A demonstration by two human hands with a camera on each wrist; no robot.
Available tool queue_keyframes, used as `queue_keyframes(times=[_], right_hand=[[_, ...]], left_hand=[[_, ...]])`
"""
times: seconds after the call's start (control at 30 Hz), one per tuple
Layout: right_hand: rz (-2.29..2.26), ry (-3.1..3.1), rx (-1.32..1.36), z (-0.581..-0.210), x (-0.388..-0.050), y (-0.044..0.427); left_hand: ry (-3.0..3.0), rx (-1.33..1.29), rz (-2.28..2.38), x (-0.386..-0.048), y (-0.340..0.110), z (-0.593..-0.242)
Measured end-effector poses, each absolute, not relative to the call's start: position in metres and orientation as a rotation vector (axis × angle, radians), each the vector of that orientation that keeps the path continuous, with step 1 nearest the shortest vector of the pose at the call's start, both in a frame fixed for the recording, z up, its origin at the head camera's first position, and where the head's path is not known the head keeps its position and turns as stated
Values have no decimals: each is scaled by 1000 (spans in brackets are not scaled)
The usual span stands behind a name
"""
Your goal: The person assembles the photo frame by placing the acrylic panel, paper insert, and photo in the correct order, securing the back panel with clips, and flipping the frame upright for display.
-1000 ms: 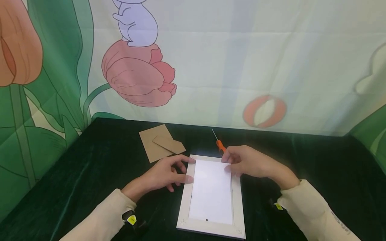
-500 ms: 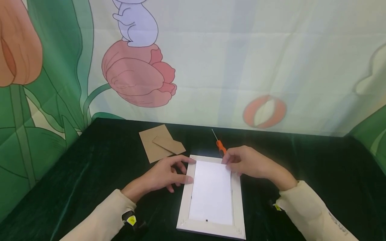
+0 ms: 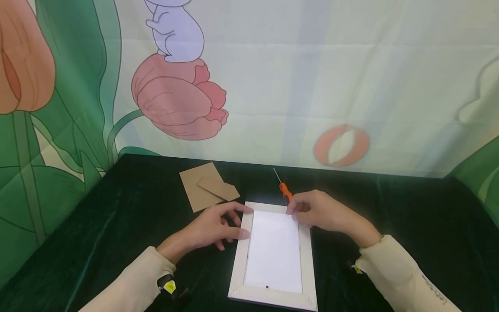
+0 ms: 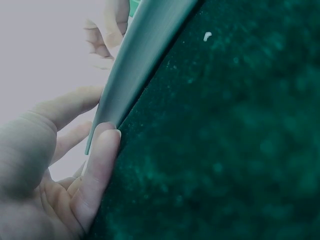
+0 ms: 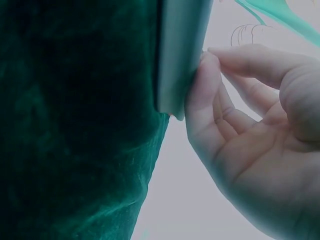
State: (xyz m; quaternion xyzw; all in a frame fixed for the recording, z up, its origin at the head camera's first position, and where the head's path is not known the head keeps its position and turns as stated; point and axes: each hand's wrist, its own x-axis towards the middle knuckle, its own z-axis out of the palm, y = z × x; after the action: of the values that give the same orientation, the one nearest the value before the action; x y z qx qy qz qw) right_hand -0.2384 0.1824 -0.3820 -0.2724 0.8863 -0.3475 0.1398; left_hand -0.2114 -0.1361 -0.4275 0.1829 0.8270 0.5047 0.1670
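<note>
A white picture frame (image 3: 307, 264) lies back side up on the dark green cloth, with a white sheet (image 3: 274, 253) in its opening. My left hand (image 3: 212, 225) holds the frame's left rail near the far corner: in the left wrist view, some fingers (image 4: 100, 165) touch its side while others reach over the top. At the far right corner, my right hand (image 3: 319, 212) pinches the sheet's edge between thumb and curled fingers. The right wrist view shows those fingertips (image 5: 207, 62) close together beside the frame's edge; what lies between them is mostly hidden.
A brown backing board (image 3: 195, 184) with a folding stand (image 3: 220, 188) lies beyond my left hand. An orange-handled screwdriver (image 3: 285, 190) lies just past the frame's far edge, near my right fingers. A printed curtain (image 3: 253, 86) hangs behind the table.
The sheet's far edge has shifted slightly toward me within the frame, and my right fingers have moved slightly with it. My left hand stays in place.
</note>
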Motion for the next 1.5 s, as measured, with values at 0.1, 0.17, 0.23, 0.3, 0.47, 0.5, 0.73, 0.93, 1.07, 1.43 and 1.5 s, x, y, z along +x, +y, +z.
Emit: queue_keyframes(times=[0.1,0.17,0.23,0.3,0.47,0.5,0.73,0.93,1.07,1.43,1.5], right_hand=[[-1000,2577,-792,-381,-240,183],[-995,2584,-789,-381,-241,183],[-988,2588,-779,-381,-241,183],[-977,2596,-778,-381,-241,182],[-957,2622,-795,-382,-240,181],[-954,2628,-798,-382,-240,181],[-950,2660,-799,-381,-241,179],[-952,2667,-792,-383,-240,179],[-959,2663,-793,-386,-238,178],[-925,2706,-793,-386,-237,177],[-927,2704,-792,-387,-237,177]], left_hand=[[2361,529,1440,-211,-136,-426],[2359,536,1441,-212,-136,-426],[2353,538,1443,-213,-136,-426],[2347,540,1448,-213,-136,-425],[2349,542,1444,-212,-136,-424],[2351,541,1441,-212,-136,-424],[2368,549,1435,-213,-136,-423],[2351,546,1445,-213,-136,-423],[2347,536,1439,-212,-136,-424],[2347,531,1441,-212,-136,-424],[2347,530,1442,-212,-136,-425]])
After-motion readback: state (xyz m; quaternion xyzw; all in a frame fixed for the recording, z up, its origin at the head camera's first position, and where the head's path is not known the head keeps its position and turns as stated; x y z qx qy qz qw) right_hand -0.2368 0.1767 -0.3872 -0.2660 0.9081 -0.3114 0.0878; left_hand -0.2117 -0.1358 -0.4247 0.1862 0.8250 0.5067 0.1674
